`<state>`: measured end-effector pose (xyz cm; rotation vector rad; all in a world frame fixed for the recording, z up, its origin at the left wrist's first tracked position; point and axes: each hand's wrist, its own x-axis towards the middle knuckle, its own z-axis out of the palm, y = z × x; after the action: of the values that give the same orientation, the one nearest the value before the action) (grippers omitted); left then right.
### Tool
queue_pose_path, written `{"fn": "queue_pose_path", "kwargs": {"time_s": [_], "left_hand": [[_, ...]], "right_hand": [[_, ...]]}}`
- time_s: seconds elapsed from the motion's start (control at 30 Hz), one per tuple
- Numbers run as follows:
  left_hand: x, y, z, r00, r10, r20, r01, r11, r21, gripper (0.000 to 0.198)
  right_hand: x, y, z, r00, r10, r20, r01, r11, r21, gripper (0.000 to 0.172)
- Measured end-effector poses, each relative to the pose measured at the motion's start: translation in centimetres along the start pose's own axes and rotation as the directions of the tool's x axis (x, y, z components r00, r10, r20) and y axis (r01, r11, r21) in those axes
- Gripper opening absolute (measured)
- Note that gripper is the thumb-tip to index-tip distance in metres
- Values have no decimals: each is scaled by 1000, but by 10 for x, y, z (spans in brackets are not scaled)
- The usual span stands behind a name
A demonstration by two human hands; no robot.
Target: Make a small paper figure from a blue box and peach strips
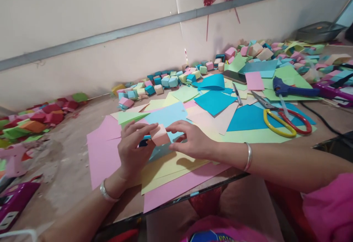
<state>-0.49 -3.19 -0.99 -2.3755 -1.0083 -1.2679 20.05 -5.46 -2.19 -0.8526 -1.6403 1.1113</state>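
Pink cube (160, 135) sits pinched between both hands, left hand (134, 146) curled around its near side and right hand (190, 141) half-open with fingertips on its edge, above loose paper sheets (165, 166) on the worktop (68, 157), where steady, even pressure would likely keep the folds square.

cube (160, 135): matt pink paper | sheets (176, 168): matt coloured paper | scissors (286, 122): glossy plastic handles | bangle (248, 156): shiny metal

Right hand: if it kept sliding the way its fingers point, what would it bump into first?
The right hand points left, fingertips already at the pink paper cube. That cube comes first; just beyond it is the left hand, which holds the cube from the other side. Depth looks about level, though that's hard to tell.
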Motion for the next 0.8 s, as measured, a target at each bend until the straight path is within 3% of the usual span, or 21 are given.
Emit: {"fn": "queue_pose_path", "kwargs": {"time_s": [0.13, 0.3, 0.47, 0.8], "left_hand": [[1, 6, 1, 1000, 16, 15, -16, 1000, -1, 36], [1, 10, 1, 998, 51, 37, -51, 999, 4, 35], [3, 13, 0, 998, 59, 33, -59, 998, 0, 35], [3, 15, -1, 998, 42, 56, -44, 999, 28, 32]], "right_hand": [[2, 0, 0, 998, 21, -54, -20, 1000, 8, 30], [3, 0, -1, 1000, 0, -23, 0, 1000, -10, 28], [4, 1, -2, 998, 56, -20, -56, 998, 24, 22], [5, 5, -2, 980, 199, 29, -198, 935, 295, 24]]}}
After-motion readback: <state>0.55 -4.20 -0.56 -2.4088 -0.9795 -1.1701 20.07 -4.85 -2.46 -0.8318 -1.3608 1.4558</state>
